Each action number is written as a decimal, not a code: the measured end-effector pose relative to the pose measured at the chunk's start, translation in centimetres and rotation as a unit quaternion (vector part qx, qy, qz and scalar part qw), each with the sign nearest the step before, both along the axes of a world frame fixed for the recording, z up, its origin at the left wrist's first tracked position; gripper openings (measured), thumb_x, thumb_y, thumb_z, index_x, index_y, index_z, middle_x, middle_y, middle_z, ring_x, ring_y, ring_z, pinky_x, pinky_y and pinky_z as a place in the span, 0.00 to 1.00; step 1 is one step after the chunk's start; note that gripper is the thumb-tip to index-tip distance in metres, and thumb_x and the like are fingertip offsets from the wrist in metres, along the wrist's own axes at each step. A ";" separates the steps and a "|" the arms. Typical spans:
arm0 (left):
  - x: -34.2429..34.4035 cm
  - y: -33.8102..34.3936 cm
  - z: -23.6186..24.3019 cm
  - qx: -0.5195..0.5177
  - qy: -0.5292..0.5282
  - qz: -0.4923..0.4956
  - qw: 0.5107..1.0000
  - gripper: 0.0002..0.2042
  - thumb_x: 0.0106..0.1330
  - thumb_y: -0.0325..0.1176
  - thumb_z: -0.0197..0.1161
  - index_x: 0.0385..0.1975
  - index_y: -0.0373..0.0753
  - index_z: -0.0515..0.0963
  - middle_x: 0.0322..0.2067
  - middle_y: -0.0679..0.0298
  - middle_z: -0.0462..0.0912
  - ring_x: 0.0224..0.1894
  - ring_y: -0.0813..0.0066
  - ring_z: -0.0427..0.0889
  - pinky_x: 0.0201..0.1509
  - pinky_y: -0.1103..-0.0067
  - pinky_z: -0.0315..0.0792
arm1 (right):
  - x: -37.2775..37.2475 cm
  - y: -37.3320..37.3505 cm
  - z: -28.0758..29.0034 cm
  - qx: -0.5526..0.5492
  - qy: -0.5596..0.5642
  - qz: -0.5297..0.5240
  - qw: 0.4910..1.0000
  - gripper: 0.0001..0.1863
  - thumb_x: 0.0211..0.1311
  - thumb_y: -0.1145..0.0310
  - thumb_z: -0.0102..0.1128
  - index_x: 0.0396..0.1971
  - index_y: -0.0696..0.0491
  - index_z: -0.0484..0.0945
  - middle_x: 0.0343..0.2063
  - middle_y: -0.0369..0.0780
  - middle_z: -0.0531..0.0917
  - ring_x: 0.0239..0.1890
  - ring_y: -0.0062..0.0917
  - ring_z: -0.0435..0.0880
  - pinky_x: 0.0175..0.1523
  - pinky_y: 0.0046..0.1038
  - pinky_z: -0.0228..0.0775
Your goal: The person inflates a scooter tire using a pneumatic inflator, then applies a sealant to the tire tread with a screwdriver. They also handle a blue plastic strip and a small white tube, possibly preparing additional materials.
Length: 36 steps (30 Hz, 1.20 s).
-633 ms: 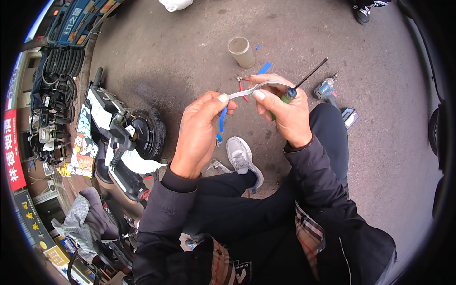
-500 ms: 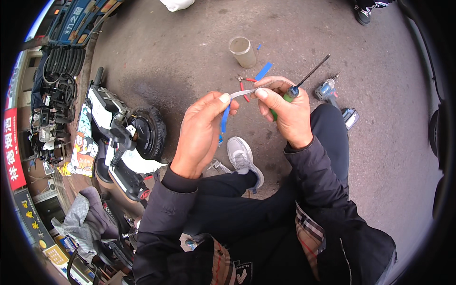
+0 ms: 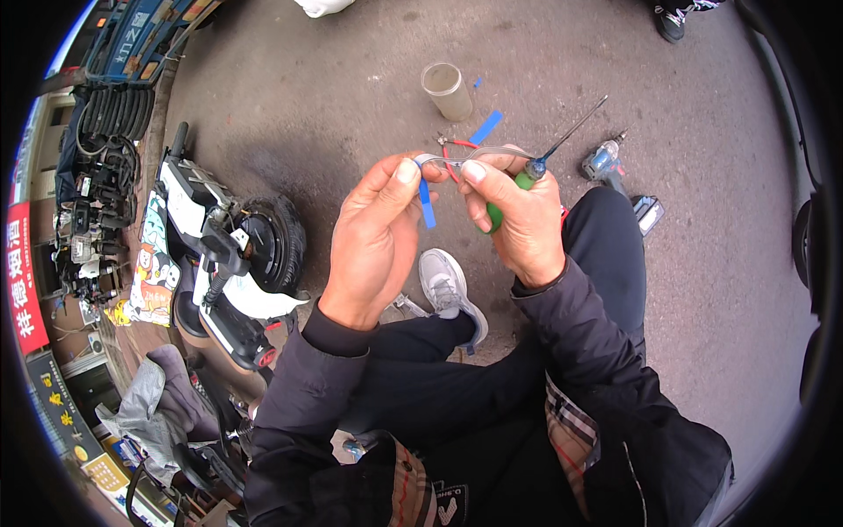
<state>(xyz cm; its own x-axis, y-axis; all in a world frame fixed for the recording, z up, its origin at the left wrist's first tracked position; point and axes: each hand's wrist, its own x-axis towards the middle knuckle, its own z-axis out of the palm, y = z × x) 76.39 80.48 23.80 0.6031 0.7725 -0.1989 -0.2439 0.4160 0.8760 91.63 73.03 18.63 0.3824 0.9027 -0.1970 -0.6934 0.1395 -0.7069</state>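
My left hand [image 3: 376, 239] is closed in a pinch on a thin grey strip [image 3: 428, 159]. From under its thumb a narrow blue piece [image 3: 427, 204] hangs down. Thumb and fingers of my right hand [image 3: 520, 212] pinch the same strip farther along, and part of it arches over those fingers. A screwdriver is also gripped in that hand: its green handle [image 3: 494, 217] lies across the palm, and its dark shaft [image 3: 575, 127] points up and right. Behind the strip, red-handled pliers [image 3: 454, 141] lie on the ground, partly hidden by my hands.
Past my hands stand a cloudy cup [image 3: 449, 95] and a flat blue strip [image 3: 486, 127]. A cordless drill [image 3: 604, 165] lies beside my right knee. On the left is a white scooter [image 3: 204, 224] with a black wheel [image 3: 268, 246]. Another person's shoe [image 3: 669, 25] shows at top right.
My hands have come slightly closer together, and the grey strip between them bends more. The hanging blue piece has swung right. The screwdriver has shifted slightly left with my right hand.
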 end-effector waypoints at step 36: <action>0.1 0.1 0.8 -0.005 0.055 0.037 0.998 0.15 0.80 0.35 0.62 0.55 0.29 0.82 0.49 0.55 0.87 0.55 0.64 0.82 0.64 0.69 0.72 | 1.0 -0.9 -0.2 -0.031 -0.149 -0.035 0.988 0.13 0.65 0.76 0.75 0.48 0.60 0.87 0.28 0.31 0.85 0.26 0.10 0.77 0.30 0.18 0.66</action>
<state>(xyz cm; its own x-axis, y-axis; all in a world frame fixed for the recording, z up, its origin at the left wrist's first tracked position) 76.52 80.61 24.56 0.5191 0.8111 -0.2696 -0.1757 0.4100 0.8950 92.67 72.14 18.39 0.4931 0.8616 -0.1205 -0.4434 0.1298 -0.8869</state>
